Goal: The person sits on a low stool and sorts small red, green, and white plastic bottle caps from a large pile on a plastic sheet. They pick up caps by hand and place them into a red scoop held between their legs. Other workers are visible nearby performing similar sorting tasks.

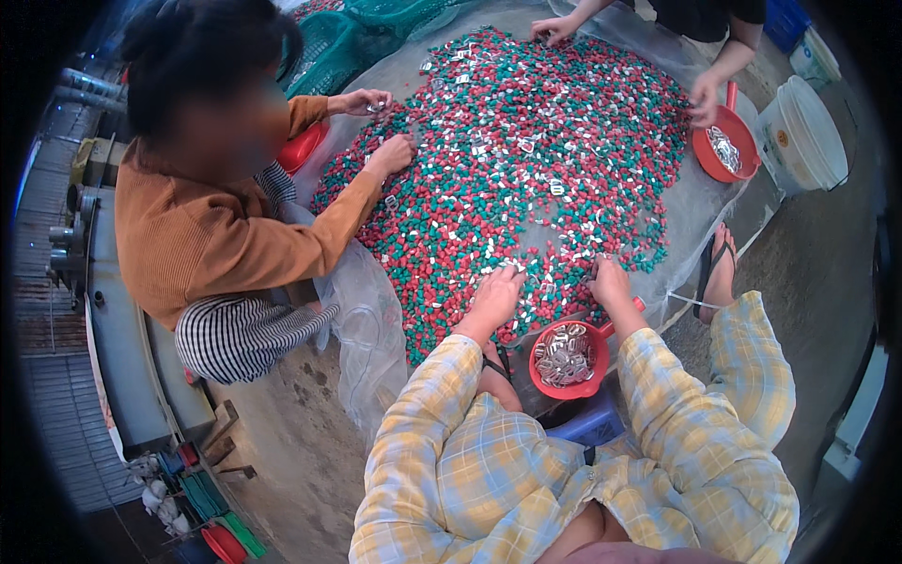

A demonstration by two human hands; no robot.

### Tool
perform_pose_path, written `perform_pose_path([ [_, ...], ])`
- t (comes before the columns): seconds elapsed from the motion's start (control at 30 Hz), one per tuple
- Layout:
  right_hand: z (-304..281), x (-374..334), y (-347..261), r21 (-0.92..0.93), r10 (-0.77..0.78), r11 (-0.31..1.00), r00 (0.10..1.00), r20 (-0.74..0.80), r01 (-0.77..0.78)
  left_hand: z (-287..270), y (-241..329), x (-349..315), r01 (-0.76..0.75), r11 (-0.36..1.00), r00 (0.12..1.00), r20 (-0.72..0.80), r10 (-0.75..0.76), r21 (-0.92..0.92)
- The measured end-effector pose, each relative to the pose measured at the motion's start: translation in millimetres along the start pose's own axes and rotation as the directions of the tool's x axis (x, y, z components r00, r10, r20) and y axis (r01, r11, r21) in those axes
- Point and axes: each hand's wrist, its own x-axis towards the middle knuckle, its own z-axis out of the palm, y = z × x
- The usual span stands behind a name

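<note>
A wide heap of small red, green and white pieces (451,282) lies on a sheet in front of me. My left hand (496,296) rests at the heap's near edge, its fingers bent down together among the pieces. To its right, my right hand (611,284) has its fingers drawn in at the pieces; anything between the fingertips is too small to make out. Below and between my hands stands a red handled bowl (599,376) filled with pale, metallic-looking flat pieces (564,355). Larger white slotted pieces (556,188) lie scattered on the heap.
A person in a brown top (216,226) squats at the left, both hands at the heap. Another person's hands (703,99) reach in from the far right, near a second red bowl (719,169). White buckets (803,136) stand beyond it. Green netting (338,47) lies at the back.
</note>
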Motion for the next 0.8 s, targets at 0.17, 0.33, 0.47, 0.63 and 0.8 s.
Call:
perform_pose_path([
  [0.17,-14.8,5.8,-19.3,0.336,0.051,0.94,0.998,0.037,-0.06,-31.7,-3.2,-11.6,0.179,0.979,0.956,0.251,-0.15,-0.098],
  [0.33,1.5,23.1,-18.7,0.308,-0.025,0.951,0.999,-0.044,0.037,-44.2,-20.0,-44.7,0.203,0.931,0.979,0.028,-0.204,-0.302],
  [0.47,4.4,6.9,-31.4,0.116,-0.061,0.991,0.993,-0.103,0.073,-33.1,-26.1,-52.0,0.273,0.845,0.952,0.005,-0.305,-0.459],
  [0.63,-6.4,9.5,-54.6,0.022,-0.233,0.971,0.965,-0.122,0.237,-9.5,-31.0,-47.6,0.305,0.657,0.871,-0.078,-0.486,-0.69],
  [0.8,-2.9,19.2,-70.1,-0.025,-0.282,0.959,0.959,-0.022,0.281,-15.2,-26.9,-32.1,0.404,0.63,0.841,-0.001,-0.54,-0.663],
])
